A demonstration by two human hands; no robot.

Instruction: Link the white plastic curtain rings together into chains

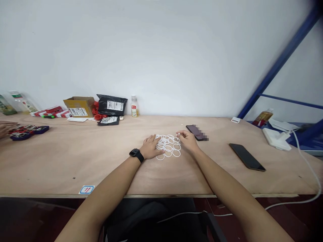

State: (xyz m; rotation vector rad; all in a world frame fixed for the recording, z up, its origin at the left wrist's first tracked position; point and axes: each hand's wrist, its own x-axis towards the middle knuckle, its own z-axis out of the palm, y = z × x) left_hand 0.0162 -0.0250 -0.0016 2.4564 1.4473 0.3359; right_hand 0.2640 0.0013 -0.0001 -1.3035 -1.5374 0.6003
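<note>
Several thin white rings (168, 153) lie flat on the wooden table in a cluster, some overlapping and some side by side in rough rows. My left hand (149, 148), with a black watch (136, 154) on its wrist, lies flat over the left side of the cluster, fingers apart and touching the rings. At the cluster's upper right corner, my right hand (187, 139) has thumb and index finger pinched on a white ring, which the fingertips mostly cover.
Beyond my right hand lies a dark phone (196, 132); another phone (246, 157) is further right. A cardboard box (79, 107), black parcels (112, 105) and a bottle (134, 106) stand by the wall. Another person's hand (6, 128) is at far left.
</note>
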